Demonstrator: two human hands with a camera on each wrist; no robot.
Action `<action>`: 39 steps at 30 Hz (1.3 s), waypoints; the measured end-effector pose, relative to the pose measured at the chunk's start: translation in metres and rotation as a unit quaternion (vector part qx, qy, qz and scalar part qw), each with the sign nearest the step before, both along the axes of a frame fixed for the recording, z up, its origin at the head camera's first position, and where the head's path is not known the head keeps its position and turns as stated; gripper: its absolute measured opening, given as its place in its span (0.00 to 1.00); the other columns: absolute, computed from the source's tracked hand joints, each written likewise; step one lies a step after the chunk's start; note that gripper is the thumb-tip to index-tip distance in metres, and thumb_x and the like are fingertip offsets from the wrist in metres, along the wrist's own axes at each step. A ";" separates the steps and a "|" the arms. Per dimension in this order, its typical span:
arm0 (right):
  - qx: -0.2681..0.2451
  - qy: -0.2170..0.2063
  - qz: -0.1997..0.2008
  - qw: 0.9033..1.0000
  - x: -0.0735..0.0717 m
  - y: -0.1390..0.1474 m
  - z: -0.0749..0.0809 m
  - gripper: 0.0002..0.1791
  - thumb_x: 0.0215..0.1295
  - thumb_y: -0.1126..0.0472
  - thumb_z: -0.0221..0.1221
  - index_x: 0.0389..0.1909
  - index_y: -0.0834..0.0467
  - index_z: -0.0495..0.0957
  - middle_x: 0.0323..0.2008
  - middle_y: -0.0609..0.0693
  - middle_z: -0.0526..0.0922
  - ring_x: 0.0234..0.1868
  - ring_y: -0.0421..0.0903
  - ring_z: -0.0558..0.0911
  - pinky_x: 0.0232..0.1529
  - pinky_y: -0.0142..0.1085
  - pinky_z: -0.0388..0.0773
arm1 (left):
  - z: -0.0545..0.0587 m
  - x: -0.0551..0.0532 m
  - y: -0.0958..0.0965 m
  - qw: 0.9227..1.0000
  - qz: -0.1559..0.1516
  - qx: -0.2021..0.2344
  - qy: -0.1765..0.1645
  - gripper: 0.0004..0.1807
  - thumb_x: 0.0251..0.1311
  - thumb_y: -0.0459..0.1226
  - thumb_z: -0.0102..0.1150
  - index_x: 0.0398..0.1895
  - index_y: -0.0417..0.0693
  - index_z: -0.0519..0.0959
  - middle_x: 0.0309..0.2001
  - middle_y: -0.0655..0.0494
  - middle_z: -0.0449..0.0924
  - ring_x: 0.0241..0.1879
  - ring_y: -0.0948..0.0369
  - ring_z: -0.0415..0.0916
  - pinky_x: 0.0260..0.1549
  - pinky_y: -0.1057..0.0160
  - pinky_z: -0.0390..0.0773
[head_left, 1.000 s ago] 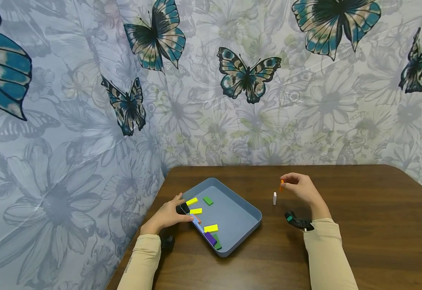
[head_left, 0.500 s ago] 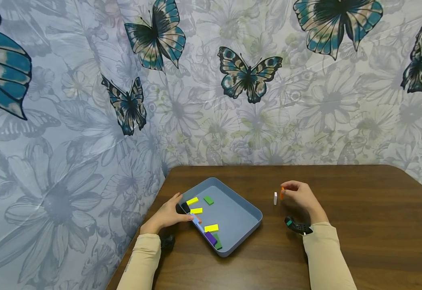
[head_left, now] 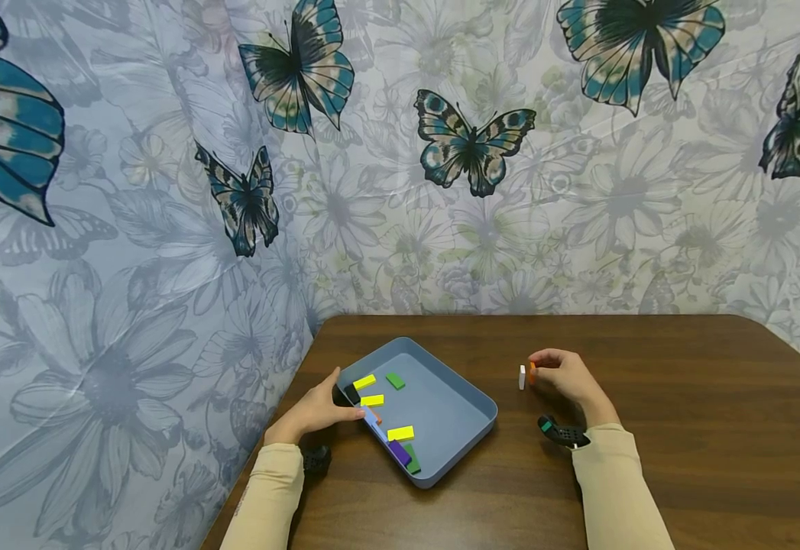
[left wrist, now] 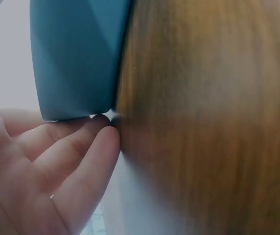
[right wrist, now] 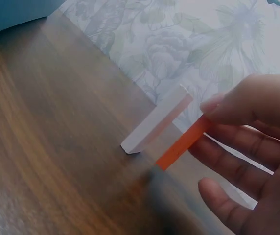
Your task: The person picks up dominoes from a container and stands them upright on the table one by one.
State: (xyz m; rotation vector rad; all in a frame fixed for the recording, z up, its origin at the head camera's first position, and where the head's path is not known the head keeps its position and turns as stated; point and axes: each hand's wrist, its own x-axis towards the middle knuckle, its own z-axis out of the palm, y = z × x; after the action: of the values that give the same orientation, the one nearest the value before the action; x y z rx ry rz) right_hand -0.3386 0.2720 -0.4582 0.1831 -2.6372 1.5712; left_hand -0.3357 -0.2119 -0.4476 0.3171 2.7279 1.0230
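In the head view my right hand (head_left: 570, 380) pinches an upright orange block (head_left: 532, 372) between thumb and fingers, low over the table. Just left of it a thin white block (head_left: 522, 377) stands on end. The right wrist view shows a narrow gap between the white block (right wrist: 154, 120) and the orange block (right wrist: 181, 144). My left hand (head_left: 312, 411) holds the left corner of a blue-grey tray (head_left: 455, 439), thumb over its rim. Fingertips touch the tray's outer side (left wrist: 76, 63) in the left wrist view.
Inside the tray lie several flat blocks, among them a yellow block (head_left: 400, 433), a green block (head_left: 396, 380), a purple block (head_left: 400, 452) and a black block (head_left: 351, 393). The wooden table (head_left: 510, 496) ends at a wall hung with butterfly-patterned cloth (head_left: 386, 252).
My right hand has lowered the orange block to the table beside the white block, moving slightly left at the end. The left hand and the tray have stayed in place.
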 end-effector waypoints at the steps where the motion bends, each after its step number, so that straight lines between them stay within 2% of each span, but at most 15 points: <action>1: -0.001 -0.003 0.002 1.000 0.000 -0.001 -0.001 0.16 0.67 0.69 0.61 0.53 0.73 0.78 0.48 0.67 0.83 0.40 0.40 0.78 0.37 0.29 0.77 | 0.000 0.000 0.000 1.000 0.001 0.001 -0.002 0.67 0.51 0.58 0.73 0.81 0.38 0.41 0.78 0.33 0.49 0.74 0.36 0.57 0.66 0.36 0.67; 8: -0.004 -0.014 0.033 0.999 0.004 -0.002 -0.001 0.16 0.66 0.68 0.62 0.52 0.73 0.78 0.47 0.67 0.83 0.40 0.43 0.79 0.38 0.32 0.79 | 0.001 0.001 -0.001 1.000 0.001 0.002 -0.004 0.67 0.51 0.58 0.73 0.80 0.37 0.40 0.77 0.32 0.49 0.73 0.36 0.57 0.66 0.36 0.66; 20: -0.007 -0.012 0.031 0.999 0.006 -0.001 -0.002 0.17 0.66 0.67 0.63 0.52 0.73 0.78 0.48 0.67 0.82 0.42 0.42 0.79 0.40 0.31 0.80 | 0.000 0.000 -0.002 1.000 0.001 -0.003 0.001 0.67 0.51 0.59 0.73 0.80 0.37 0.41 0.77 0.30 0.51 0.73 0.35 0.58 0.66 0.36 0.67; 26: -0.021 -0.003 0.034 0.999 0.009 0.001 0.000 0.22 0.66 0.67 0.63 0.57 0.74 0.74 0.53 0.71 0.80 0.44 0.38 0.80 0.42 0.32 0.80 | 0.000 0.000 -0.002 1.000 0.000 0.000 -0.001 0.67 0.51 0.59 0.73 0.80 0.36 0.41 0.77 0.30 0.51 0.73 0.35 0.58 0.66 0.36 0.67; 29: -0.020 0.009 0.035 0.999 0.011 0.004 0.006 0.24 0.68 0.67 0.62 0.61 0.73 0.71 0.57 0.73 0.77 0.46 0.41 0.83 0.43 0.29 0.81 | 0.000 0.001 -0.001 1.000 0.000 -0.001 -0.001 0.67 0.51 0.59 0.73 0.80 0.36 0.41 0.77 0.30 0.51 0.72 0.35 0.59 0.65 0.36 0.68; 33: 0.006 0.042 0.028 0.999 0.012 0.002 0.023 0.24 0.70 0.64 0.61 0.62 0.70 0.71 0.60 0.71 0.75 0.53 0.55 0.82 0.45 0.28 0.79 | 0.000 0.001 -0.001 1.000 -0.001 0.001 -0.002 0.67 0.51 0.59 0.73 0.80 0.36 0.41 0.77 0.30 0.51 0.72 0.35 0.58 0.65 0.36 0.68; 36: 0.016 0.056 0.034 0.998 0.011 -0.006 0.039 0.23 0.70 0.62 0.61 0.63 0.67 0.72 0.59 0.68 0.76 0.57 0.61 0.79 0.47 0.31 0.80 | 0.001 0.002 -0.001 1.000 -0.004 -0.003 0.002 0.67 0.52 0.59 0.72 0.80 0.35 0.41 0.76 0.29 0.51 0.72 0.34 0.59 0.65 0.36 0.68; 39: 0.012 0.053 0.060 0.997 0.010 -0.021 0.054 0.24 0.71 0.61 0.61 0.63 0.66 0.72 0.58 0.67 0.77 0.57 0.60 0.79 0.50 0.37 0.82 | 0.001 0.003 -0.001 1.000 0.002 -0.002 0.000 0.67 0.52 0.59 0.72 0.80 0.36 0.41 0.76 0.29 0.51 0.72 0.34 0.59 0.65 0.36 0.68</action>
State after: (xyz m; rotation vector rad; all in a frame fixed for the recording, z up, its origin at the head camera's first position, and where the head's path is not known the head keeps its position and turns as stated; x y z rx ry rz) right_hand -0.3290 0.2515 -0.4037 0.4211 -2.6096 1.5175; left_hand -0.3325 -0.2126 -0.4467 0.3127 2.7316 1.0183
